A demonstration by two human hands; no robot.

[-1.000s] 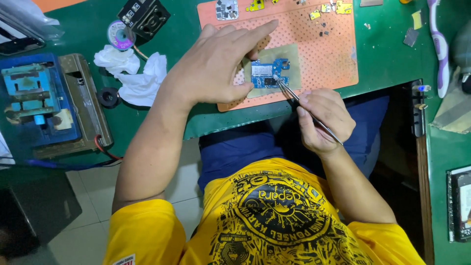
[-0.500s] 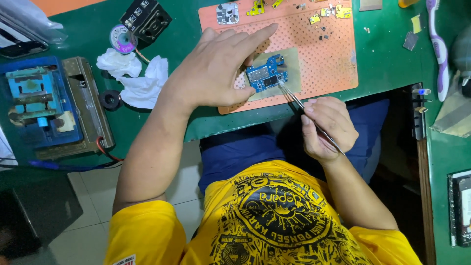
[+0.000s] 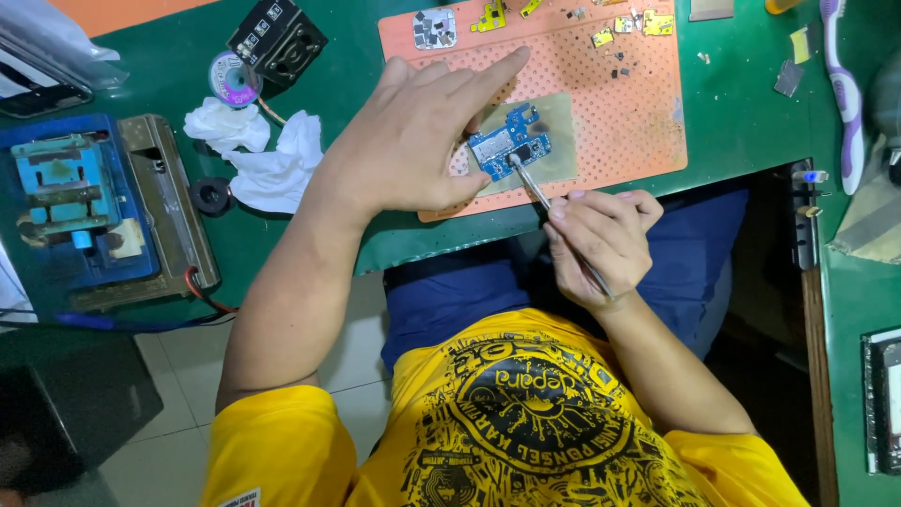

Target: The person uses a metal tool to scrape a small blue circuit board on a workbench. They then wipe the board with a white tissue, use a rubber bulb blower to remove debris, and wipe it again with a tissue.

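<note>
Our left hand (image 3: pixel 413 141) reaches forward from a bare forearm that runs up from the lower left, elbow bent and wrist nearly straight. It lies palm down, the fingers (image 3: pixel 488 70) stretched long and close together, pointing forward and to the right, while the thumb curls under on the near side, its tip pressed toward the fingertips. Our right hand (image 3: pixel 596 239) sits just to the right of and nearer than the left, well drawn in toward our body. Its forearm rises from the lower right, the wrist is cocked back, and its fingers are bunched in a tight pen-like pinch, knuckles up.
</note>
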